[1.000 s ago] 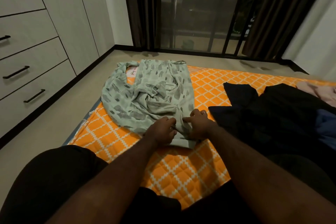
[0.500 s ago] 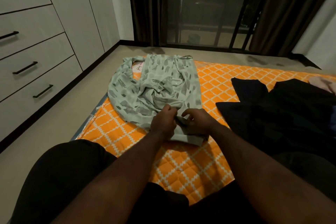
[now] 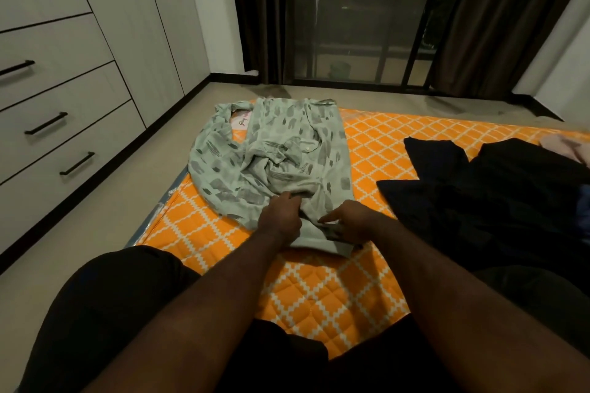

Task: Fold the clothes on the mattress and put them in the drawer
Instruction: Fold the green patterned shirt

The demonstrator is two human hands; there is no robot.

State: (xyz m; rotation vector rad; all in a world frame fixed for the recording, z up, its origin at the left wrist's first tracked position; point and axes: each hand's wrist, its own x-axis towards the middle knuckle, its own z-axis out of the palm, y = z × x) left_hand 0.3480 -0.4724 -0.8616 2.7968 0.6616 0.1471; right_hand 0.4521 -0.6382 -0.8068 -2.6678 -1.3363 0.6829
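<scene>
Shirt (image 3: 271, 153) lies rumpled at the mattress (image 3: 319, 290) edge nearest the drawers (image 3: 79, 112), your left hand (image 3: 281, 215) gripping a bunched fold and your right hand (image 3: 349, 222) pinching the near hem, presumably to pull the cloth flat before folding

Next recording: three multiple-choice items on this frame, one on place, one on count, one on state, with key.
1. The black clothes lie: A) right of the green shirt on the mattress; B) on the floor; C) in a drawer.
2. Drawer handles in view: A) one; B) three; C) five.
3. The green shirt is: A) folded small; B) spread out, rumpled; C) hanging.
Key: A, dark pile beside it on the orange quilting; B, three black bars; B, creases bunched mid-shirt.
</scene>
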